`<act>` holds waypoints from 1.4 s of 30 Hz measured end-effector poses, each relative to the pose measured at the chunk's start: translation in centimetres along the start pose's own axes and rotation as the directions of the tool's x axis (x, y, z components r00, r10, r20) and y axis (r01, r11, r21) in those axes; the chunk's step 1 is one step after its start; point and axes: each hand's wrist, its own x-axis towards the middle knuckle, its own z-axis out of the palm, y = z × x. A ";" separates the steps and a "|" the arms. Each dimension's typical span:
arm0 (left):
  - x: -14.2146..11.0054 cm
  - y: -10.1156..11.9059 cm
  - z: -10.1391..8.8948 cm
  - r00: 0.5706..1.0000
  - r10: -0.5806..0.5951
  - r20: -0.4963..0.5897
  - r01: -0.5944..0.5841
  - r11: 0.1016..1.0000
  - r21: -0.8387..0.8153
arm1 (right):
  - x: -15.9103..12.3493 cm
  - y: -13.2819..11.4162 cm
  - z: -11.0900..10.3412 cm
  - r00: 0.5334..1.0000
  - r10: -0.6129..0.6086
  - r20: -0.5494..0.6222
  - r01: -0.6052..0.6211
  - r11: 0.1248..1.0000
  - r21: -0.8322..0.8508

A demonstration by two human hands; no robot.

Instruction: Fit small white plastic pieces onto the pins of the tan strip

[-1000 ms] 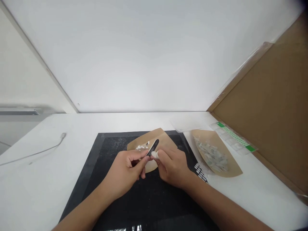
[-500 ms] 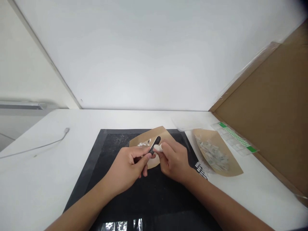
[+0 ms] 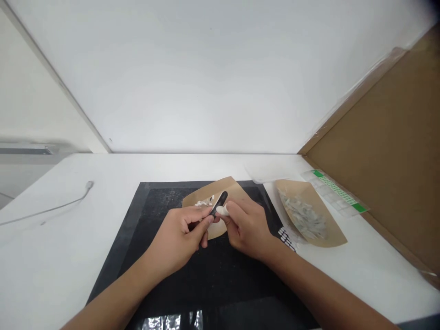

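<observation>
My left hand (image 3: 178, 233) grips a slim dark strip with a pale edge and rounded tip, which looks like a nail file (image 3: 220, 200). It slants up to the right between the thumb and fingers. My right hand (image 3: 246, 227) pinches a small white rounded piece (image 3: 222, 210) against the near side of the file; its lower part is hidden by the fingers. Beneath both hands lies a brown paper tray (image 3: 227, 183) with several tiny white pieces (image 3: 205, 202). My hands partly cover the tray.
A black mat (image 3: 206, 284) covers the middle of the white table (image 3: 51, 256). To the right are a second brown paper tray (image 3: 332, 233) of translucent pieces, rows of white ovals (image 3: 286, 238), and a clear case with a green strip (image 3: 338, 191). A cable (image 3: 65, 207) lies left.
The view has shifted slightly. Both hands keep hold of the file and the white piece, with only a small change in how the two meet.
</observation>
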 end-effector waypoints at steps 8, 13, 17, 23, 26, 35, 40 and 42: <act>0.1 0.0 0.0 1.000 0.007 -0.005 -0.007 1.000 -0.010 | 0.0 0.2 0.0 0.999 0.010 0.037 -0.013 0.997 0.081; -0.1 0.2 0.0 0.997 0.067 -0.047 -0.066 0.998 0.010 | -0.2 0.2 -0.1 0.998 0.050 -0.024 -0.048 0.996 0.071; -0.1 0.2 0.0 0.995 0.084 -0.063 -0.082 0.996 0.023 | 0.0 0.2 0.0 0.997 0.008 -0.071 -0.010 1.000 -0.025; 0.0 0.3 0.0 0.995 0.073 -0.072 -0.071 0.997 0.032 | 0.2 0.1 0.0 1.000 0.001 -0.021 -0.001 1.000 -0.004; 0.0 0.3 0.0 0.990 0.104 -0.091 -0.100 0.994 0.051 | 0.3 0.0 -0.1 0.995 0.039 -0.090 -0.040 0.999 -0.002; 0.0 0.3 0.1 0.987 0.124 -0.105 -0.121 0.992 0.034 | 0.3 0.3 -0.3 0.993 0.060 -0.103 -0.058 0.998 0.022; 0.0 0.2 0.4 0.972 0.176 -0.158 -0.173 0.984 0.033 | -0.2 0.6 -0.4 0.964 0.259 -0.058 -0.217 0.896 0.387; 0.0 0.2 0.3 0.966 0.180 -0.187 -0.177 0.984 0.035 | -0.4 0.5 -0.4 0.924 0.383 0.003 -0.316 0.756 0.573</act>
